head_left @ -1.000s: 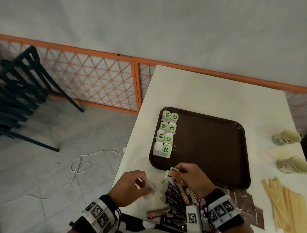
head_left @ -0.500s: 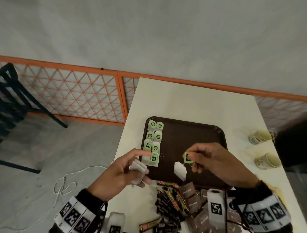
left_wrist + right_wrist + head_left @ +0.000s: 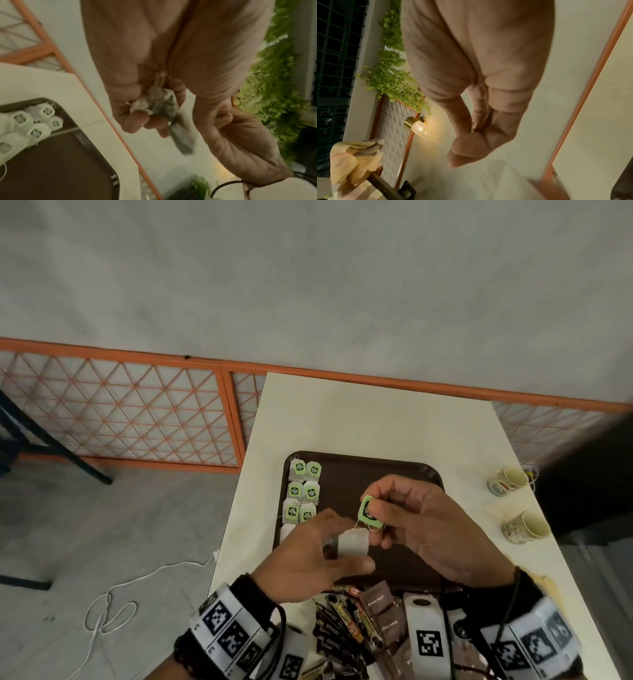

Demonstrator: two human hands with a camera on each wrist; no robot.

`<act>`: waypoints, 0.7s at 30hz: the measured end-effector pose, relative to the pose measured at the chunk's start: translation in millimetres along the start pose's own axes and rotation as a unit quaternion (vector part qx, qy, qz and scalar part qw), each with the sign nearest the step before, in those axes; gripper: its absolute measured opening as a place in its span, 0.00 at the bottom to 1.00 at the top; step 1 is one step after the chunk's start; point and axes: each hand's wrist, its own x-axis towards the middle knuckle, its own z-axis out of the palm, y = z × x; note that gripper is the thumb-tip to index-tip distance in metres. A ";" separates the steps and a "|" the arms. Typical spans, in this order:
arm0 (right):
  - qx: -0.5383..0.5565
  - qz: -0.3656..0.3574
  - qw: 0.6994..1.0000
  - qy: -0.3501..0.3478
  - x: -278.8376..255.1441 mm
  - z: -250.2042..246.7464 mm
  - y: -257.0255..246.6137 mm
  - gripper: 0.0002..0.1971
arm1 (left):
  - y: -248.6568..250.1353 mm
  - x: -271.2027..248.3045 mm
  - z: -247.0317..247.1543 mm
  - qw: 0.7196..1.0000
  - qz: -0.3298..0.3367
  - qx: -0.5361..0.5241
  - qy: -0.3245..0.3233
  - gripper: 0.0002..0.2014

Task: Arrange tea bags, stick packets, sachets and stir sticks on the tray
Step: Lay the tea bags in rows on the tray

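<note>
A dark brown tray lies on the white table. Several tea bags with green tags lie in two columns at its left edge, and show again in the left wrist view. Both hands hover over the tray's near half. My left hand grips white tea bags, seen crumpled among its fingers. My right hand pinches a green tag whose string runs down to those bags. Stick packets and brown sachets lie piled at the near edge.
Two paper cups lie on their sides at the table's right. An orange-framed lattice fence runs behind the table. A white cord lies on the grey floor at left. Wooden stir sticks are mostly hidden behind my right wrist.
Both hands rose from the near pile to above the tray and came together. The dangling tea bag held by its tag now meets my left hand's bags.
</note>
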 end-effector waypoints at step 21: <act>0.111 0.118 0.983 0.089 15.3 23.8 61.2 0.09 | -34.2 -22.6 -6.1 0.950 -0.163 -0.208 0.168 0.08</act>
